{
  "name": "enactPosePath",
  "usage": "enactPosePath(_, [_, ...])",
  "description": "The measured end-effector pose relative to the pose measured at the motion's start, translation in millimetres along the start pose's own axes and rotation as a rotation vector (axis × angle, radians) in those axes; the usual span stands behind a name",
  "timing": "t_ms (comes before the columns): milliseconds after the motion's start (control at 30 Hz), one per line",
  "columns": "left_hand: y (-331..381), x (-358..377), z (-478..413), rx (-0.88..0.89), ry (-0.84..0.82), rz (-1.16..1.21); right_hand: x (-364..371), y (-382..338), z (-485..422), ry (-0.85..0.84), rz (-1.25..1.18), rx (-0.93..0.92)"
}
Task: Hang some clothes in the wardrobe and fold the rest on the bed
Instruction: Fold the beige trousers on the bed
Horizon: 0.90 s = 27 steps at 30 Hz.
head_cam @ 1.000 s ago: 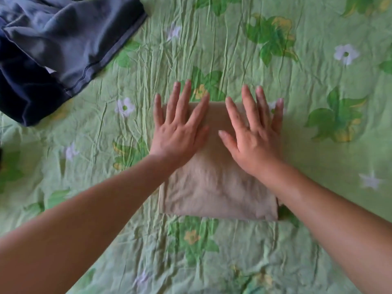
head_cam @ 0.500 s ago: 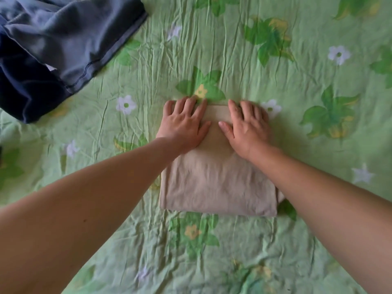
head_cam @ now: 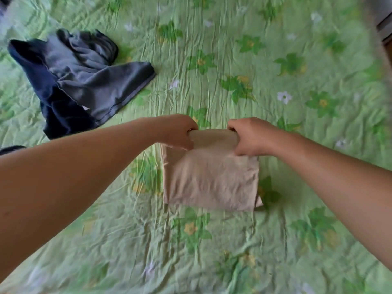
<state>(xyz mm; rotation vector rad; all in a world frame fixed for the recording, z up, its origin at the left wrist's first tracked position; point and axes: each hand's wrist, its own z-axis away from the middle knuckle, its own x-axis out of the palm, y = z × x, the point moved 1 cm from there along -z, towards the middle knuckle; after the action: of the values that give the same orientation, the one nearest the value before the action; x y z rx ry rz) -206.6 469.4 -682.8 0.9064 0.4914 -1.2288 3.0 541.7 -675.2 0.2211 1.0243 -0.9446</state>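
Both hands, half a second earlier flat on far edge of folded beige garment (head_cam: 210, 179), had curled round that edge and lifted it. Left hand (head_cam: 178, 132) gripped left end of raised edge, right hand (head_cam: 249, 136) gripped right end, fingers wrapped under fabric. Garment sat at frame centre on green floral bedspread (head_cam: 297, 187), near edge down on bed. Dark blue and grey clothes (head_cam: 80, 81) lay crumpled at upper left, well apart. View blurred at edges.

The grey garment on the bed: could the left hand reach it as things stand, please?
Likely yes once freed: the left hand grips the beige cloth, but only bedsheet lies between it and the grey garment.
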Motion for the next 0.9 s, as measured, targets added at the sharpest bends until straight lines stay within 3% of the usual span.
enactPosePath(167, [21.2, -54.1, 42.4, 0.046, 0.428, -0.122, -52.8, 3.4, 36.3, 0.382, 0.268, -0.054])
enactPosePath(267, [30.5, -10.8, 61.3, 0.076, 0.544, -0.288, -10.3, -5.3, 55.5, 0.517, 0.331, -0.127])
enactPosePath(333, [30.8, 47.4, 70.3, 0.039, 0.489, -0.329, 44.4, -11.8, 68.5, 0.497, 0.321, -0.123])
enactPosePath(467, [23.0, 173.2, 85.2, -0.079, 0.073, -0.258, 179.0, -19.1, 98.8, 0.151, 0.216, -0.089])
enactPosePath(500, [20.8, 190.5, 85.0, -0.096, 0.078, -0.209, 200.1, -18.2, 104.9, 0.154, 0.161, -0.095])
enactPosePath(567, [13.8, 203.5, 76.3, -0.111, 0.242, -0.103, 221.9, -14.2, 103.4, 0.308, 0.072, -0.115])
enactPosePath(667, [2.7, 196.1, 42.6, -0.138, 0.434, -0.042, 213.3, -10.5, 67.7, 0.498, -0.013, -0.079])
enactPosePath(900, [-22.3, 212.1, -33.4, -0.17, 0.519, -0.109, 212.7, 14.1, -36.1, 0.429, 0.155, 0.076])
